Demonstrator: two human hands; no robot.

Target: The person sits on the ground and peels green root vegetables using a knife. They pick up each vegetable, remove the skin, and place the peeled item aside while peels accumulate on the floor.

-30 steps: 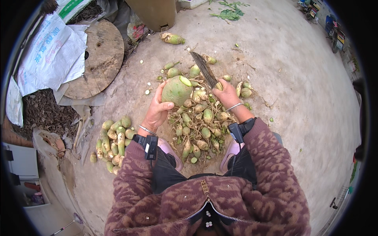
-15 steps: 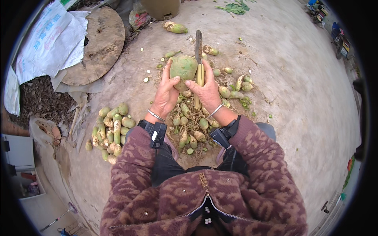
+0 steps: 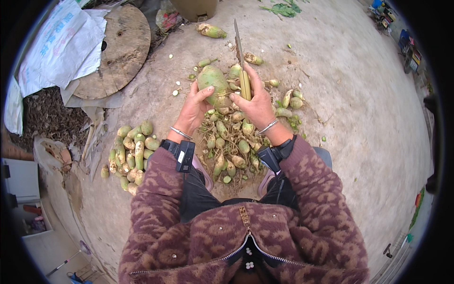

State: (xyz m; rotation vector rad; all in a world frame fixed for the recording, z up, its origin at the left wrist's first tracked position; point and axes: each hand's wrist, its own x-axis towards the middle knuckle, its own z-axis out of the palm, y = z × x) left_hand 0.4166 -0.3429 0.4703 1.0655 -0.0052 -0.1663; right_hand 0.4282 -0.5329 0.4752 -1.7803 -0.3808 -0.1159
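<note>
A large green radish (image 3: 211, 81) with thin roots at its lower end is gripped in my left hand (image 3: 193, 108). My right hand (image 3: 258, 102) is closed round the yellowish handle of a knife (image 3: 240, 47), its blade pointing away from me and smeared with dirt. The knife is apart from the radish, to its right. Below both hands lies a heap of small radishes (image 3: 231, 146) with tangled roots, between my feet. Another green radish (image 3: 235, 72) shows on the ground between the held radish and the knife.
A pile of radishes (image 3: 135, 154) lies on the concrete at left. One radish (image 3: 211, 31) sits farther off, near a brown bucket (image 3: 194, 8). A round wooden disc (image 3: 120, 52) and white woven sacks (image 3: 61, 47) are at the far left. Green leaves (image 3: 283, 8) lie at the far edge.
My right hand has moved right, away from the radish, and the knife has turned, its blade now edge-on. My left hand has shifted slightly left and down with the radish.
</note>
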